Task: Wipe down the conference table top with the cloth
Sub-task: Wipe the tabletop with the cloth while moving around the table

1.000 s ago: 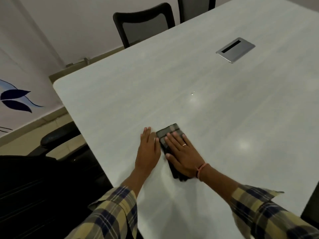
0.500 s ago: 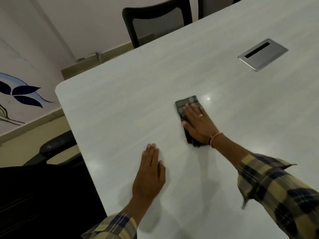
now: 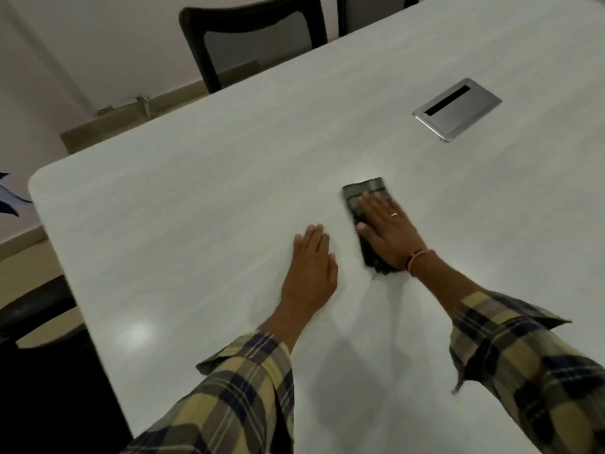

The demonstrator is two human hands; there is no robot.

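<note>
Wiping was judged to be under way, with most of the counter [image 3: 203, 224] seemingly not yet covered. The folded dark cloth [image 3: 365, 191] was seen lying flat on the counter, at about 1 o'clock from the middle of the view, and it was pinned under the right hand [image 3: 388, 232], whose fingers were spread flat over it rather than curled round it; only the far end and the near end of the cloth were left showing. The left hand [image 3: 311, 273] was laid flat and empty on the bare counter just beside the cloth, at its 8 o'clock, with fingers together, apparently as a brace.

No wet trail or streak could be made out on the pale surface, so which parts had been cleaned could not be told. The wide stretch towards the rounded corner at 9 o'clock and the area round the metal cable box [image 3: 456, 108] at 1 o'clock were judged to be left to do. A black chair [image 3: 252, 37] was seen beyond the far edge at 12 o'clock.
</note>
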